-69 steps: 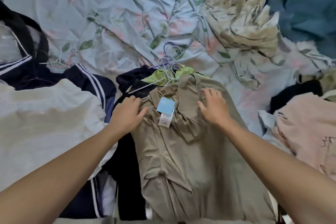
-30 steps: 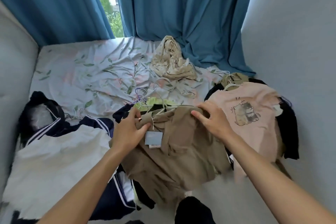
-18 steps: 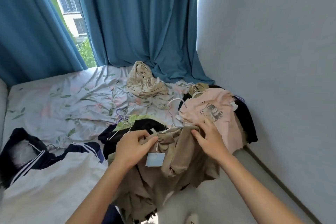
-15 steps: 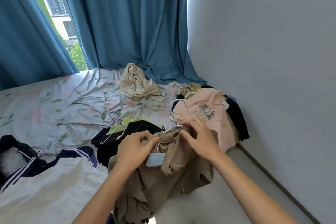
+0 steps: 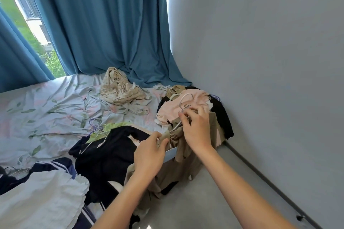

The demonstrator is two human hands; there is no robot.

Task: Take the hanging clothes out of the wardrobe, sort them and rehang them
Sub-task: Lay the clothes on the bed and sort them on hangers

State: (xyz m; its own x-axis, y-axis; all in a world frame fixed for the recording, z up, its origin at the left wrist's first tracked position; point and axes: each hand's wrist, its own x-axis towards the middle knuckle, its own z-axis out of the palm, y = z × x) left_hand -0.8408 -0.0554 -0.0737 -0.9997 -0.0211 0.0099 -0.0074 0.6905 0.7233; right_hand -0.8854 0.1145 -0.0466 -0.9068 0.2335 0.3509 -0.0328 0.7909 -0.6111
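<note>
Now left hand [image 5: 149, 156] grip pinches khaki shirt [image 5: 178, 169] collar; right hand [image 5: 196, 130] grip closed on white hanger [image 5: 183, 104]

Probably a home bedroom: bed [image 5: 46, 109] in floral sheet, blue curtains [image 5: 104, 24], strewn clothes [image 5: 111, 154].

no text, brand or number can be read anywhere in the view. a pale blue paper tag [image 5: 170, 155] is seen hanging from the khaki fabric garment [image 5: 183, 163], but no print can be made out on it. a small dark printed motif [image 5: 185, 107] is seen on the pink cotton t-shirt [image 5: 173, 108], partly hidden and too blurred to be read.
</note>
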